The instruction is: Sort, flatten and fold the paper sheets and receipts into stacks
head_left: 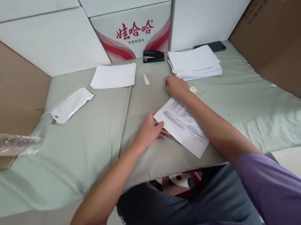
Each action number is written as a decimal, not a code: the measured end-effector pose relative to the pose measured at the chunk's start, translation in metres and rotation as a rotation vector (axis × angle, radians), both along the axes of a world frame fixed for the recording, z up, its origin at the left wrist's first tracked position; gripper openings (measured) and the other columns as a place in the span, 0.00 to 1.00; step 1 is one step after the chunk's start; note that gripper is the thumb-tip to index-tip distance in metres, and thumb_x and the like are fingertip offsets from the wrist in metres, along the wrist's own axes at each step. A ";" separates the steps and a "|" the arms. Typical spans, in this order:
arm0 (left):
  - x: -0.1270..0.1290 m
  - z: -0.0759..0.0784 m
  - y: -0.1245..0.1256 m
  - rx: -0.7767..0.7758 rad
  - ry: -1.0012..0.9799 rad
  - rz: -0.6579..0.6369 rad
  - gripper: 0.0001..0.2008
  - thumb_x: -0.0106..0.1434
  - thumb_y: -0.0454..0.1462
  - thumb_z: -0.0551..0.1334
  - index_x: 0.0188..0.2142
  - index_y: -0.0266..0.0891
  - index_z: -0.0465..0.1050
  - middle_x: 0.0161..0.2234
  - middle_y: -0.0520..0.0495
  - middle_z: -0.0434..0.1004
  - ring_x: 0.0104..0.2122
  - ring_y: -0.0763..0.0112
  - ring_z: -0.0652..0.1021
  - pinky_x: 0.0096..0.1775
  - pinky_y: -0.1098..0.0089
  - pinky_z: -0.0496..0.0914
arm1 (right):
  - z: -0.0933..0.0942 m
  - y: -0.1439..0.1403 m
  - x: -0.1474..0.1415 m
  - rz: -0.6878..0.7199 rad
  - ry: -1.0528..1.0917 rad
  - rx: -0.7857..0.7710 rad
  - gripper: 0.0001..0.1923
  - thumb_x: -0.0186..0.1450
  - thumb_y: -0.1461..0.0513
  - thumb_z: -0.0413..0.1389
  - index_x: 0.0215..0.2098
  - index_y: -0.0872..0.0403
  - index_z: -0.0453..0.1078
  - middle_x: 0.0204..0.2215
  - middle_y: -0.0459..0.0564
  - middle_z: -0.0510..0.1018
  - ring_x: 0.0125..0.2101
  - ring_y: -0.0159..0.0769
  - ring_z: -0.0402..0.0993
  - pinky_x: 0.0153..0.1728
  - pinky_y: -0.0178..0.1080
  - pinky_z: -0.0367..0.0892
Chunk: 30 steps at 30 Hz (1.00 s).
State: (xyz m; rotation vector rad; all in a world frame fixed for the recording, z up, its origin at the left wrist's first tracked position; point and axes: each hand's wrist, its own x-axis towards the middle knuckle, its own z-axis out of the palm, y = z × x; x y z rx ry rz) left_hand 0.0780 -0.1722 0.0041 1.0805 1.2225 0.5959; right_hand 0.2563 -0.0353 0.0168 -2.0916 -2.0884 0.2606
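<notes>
A printed sheet of paper (183, 126) with an oval stamp lies at an angle in front of me. My left hand (153, 127) has its left corner pinched, thumb on top and fingers beneath. Just beyond the sheet's far edge is my right hand (177, 86), fingers curled in; whatever they may hold is hidden. My right forearm crosses over the sheet's right side. Right behind that hand sits a thick stack of white paper (195, 61). A thin white paper sliver (146, 79) rests to the left of it, and a small yellowish scrap (193, 89) to the right.
At the back stands a black stapler (153, 55), between a thinner paper stack (114, 75) and the thick one. A dark phone (216, 46) lies back right. On the left are a white packet (72, 104) and a plastic bottle (7, 143). Boxes (135, 33) wall the back.
</notes>
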 end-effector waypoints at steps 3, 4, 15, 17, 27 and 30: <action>-0.001 -0.002 0.001 0.004 -0.005 0.002 0.17 0.67 0.32 0.61 0.53 0.40 0.59 0.32 0.48 0.81 0.26 0.66 0.84 0.23 0.74 0.75 | -0.001 -0.001 -0.003 0.009 -0.063 -0.008 0.17 0.69 0.67 0.43 0.51 0.55 0.69 0.43 0.64 0.79 0.42 0.54 0.77 0.43 0.49 0.66; -0.001 -0.003 0.001 0.001 -0.005 0.005 0.18 0.67 0.32 0.62 0.53 0.40 0.59 0.32 0.48 0.81 0.26 0.66 0.84 0.23 0.73 0.75 | -0.002 -0.001 -0.004 0.016 -0.085 -0.007 0.18 0.69 0.69 0.43 0.52 0.56 0.68 0.42 0.64 0.79 0.43 0.54 0.77 0.44 0.50 0.66; 0.004 0.001 0.003 -0.017 0.047 0.009 0.17 0.67 0.28 0.58 0.54 0.39 0.58 0.32 0.47 0.81 0.25 0.67 0.83 0.22 0.73 0.74 | -0.003 -0.006 -0.018 0.080 -0.204 0.115 0.22 0.71 0.70 0.38 0.57 0.62 0.66 0.54 0.69 0.74 0.57 0.57 0.66 0.53 0.53 0.58; 0.005 0.002 0.004 -0.014 0.059 0.001 0.18 0.66 0.28 0.59 0.53 0.39 0.58 0.31 0.49 0.80 0.24 0.67 0.83 0.22 0.73 0.74 | -0.004 -0.008 -0.020 0.085 -0.195 0.113 0.22 0.72 0.70 0.38 0.58 0.61 0.65 0.54 0.69 0.73 0.57 0.56 0.66 0.54 0.53 0.58; 0.003 0.001 0.005 0.008 0.055 -0.028 0.18 0.66 0.29 0.59 0.53 0.39 0.57 0.31 0.49 0.81 0.26 0.67 0.84 0.23 0.75 0.74 | -0.011 0.004 -0.007 0.069 -0.037 0.039 0.21 0.67 0.72 0.42 0.56 0.56 0.64 0.53 0.64 0.73 0.53 0.54 0.70 0.48 0.51 0.66; 0.004 0.005 0.005 -0.006 0.054 -0.016 0.18 0.67 0.28 0.59 0.53 0.39 0.58 0.31 0.50 0.80 0.24 0.69 0.83 0.22 0.75 0.73 | -0.010 0.005 -0.005 0.072 -0.010 0.036 0.20 0.67 0.71 0.43 0.54 0.56 0.64 0.53 0.64 0.73 0.51 0.54 0.71 0.48 0.51 0.67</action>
